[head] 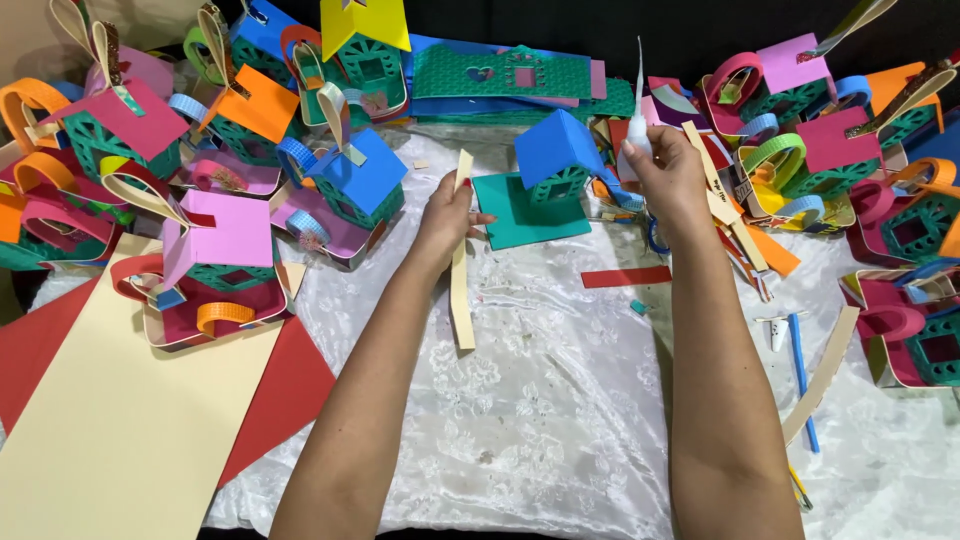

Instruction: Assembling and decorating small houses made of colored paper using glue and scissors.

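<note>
My left hand (445,215) pinches a long cream paper strip (461,300) that hangs down over the white lace cloth. Raised at the middle right, my right hand (668,178) grips a white glue bottle (639,130) with its thin nozzle pointing up. Between the two hands stands a small green paper house with a blue roof (553,160) on a teal paper base (520,215).
Many finished paper houses with coloured roofs and loop handles crowd the left (215,250) and right (900,230) sides. Large cream (120,430) and red (285,395) sheets lie at the lower left. A red strip (626,277), a blue pen (802,375) and a cream strip (822,375) lie on the cloth (540,420).
</note>
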